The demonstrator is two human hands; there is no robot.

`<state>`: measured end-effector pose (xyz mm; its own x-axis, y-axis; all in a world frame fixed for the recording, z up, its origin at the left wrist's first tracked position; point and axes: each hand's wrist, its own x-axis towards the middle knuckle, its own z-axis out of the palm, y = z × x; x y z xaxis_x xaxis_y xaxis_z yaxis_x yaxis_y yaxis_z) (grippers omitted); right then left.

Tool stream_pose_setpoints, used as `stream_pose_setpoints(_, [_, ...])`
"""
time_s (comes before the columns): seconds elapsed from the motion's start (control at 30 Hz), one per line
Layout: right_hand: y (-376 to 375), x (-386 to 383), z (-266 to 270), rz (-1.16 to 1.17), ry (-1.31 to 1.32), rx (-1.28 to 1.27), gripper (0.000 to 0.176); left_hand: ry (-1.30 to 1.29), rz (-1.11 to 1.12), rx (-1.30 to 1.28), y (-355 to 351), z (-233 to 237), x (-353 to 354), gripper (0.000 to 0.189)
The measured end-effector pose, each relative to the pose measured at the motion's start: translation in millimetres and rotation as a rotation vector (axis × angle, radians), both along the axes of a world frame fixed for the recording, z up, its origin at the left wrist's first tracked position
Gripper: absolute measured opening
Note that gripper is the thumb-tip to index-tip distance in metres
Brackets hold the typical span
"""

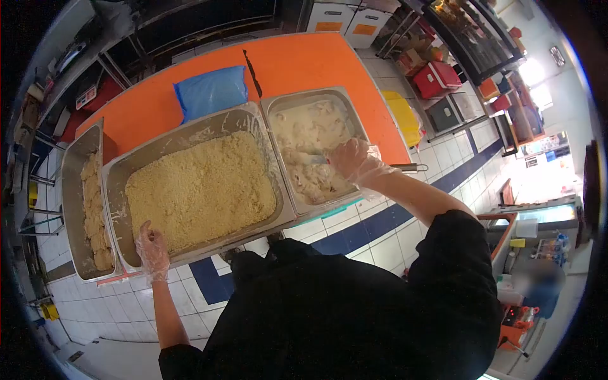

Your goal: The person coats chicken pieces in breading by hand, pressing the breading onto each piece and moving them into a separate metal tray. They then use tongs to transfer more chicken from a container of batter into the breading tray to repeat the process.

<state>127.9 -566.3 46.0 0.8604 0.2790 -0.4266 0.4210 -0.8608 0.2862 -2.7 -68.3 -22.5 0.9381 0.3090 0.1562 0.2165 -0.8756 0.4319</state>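
My left hand, in a clear plastic glove, is at the near left rim of a deep metal tray of pale crumbs. Its fingers are loosely apart and hold nothing visible. My right hand, gloved too, reaches over a second metal tray with pieces in creamy white batter. The right fingers are closed at the batter's surface, round something I cannot make out. A metal handle sticks out beyond my right wrist; what it belongs to is hidden.
A third metal tray with coated pieces stands far left. Behind the crumbs a blue plastic bag lies on the orange table. A yellow item is beyond the right edge, near a red cooler box.
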Motion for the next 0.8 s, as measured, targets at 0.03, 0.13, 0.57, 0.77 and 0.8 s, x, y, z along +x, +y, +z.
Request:
stream_pose_setpoints(0.03, [5,-1,16,0.004,-0.005,-0.002,0.028,0.010,0.020,0.028,-2,2,0,0.032])
stream_pose_setpoints(0.13, [14,-2,57,-0.173,0.312,0.143,0.032,-0.084,-0.006,0.023,1,-5,-3,0.032])
stream_pose_setpoints(0.57, [19,-19,60,-0.143,0.263,-0.013,0.029,-0.014,0.108,-0.056,4,-13,0,0.035])
stream_pose_setpoints(0.77, [21,-23,54,-0.198,0.214,0.059,0.026,0.010,0.066,-0.146,-7,7,1,0.034])
stream_pose_setpoints(0.8, [21,-22,46,-0.194,0.206,0.064,0.026,-0.025,0.037,-0.109,-4,1,0,0.034])
